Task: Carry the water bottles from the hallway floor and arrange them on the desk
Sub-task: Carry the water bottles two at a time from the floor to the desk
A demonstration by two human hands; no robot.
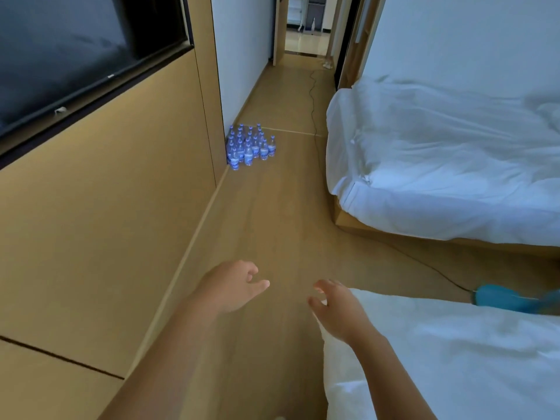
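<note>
Wooden floor [272,207] carried clustered upright bottles [250,147] against the wall corner; left hand [230,286] and right hand [339,310] hung empty, each grip open.

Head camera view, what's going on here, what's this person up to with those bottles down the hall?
A person is looking down a wood-floored passage, both bare hands held out in front and empty: the left hand and right hand have loosely spread fingers. A cluster of clear plastic water bottles with blue caps and labels stands upright on the floor ahead, against the wall corner, out of reach. White-sheeted beds lie to the right. None of the bottles has been picked up yet.
</note>
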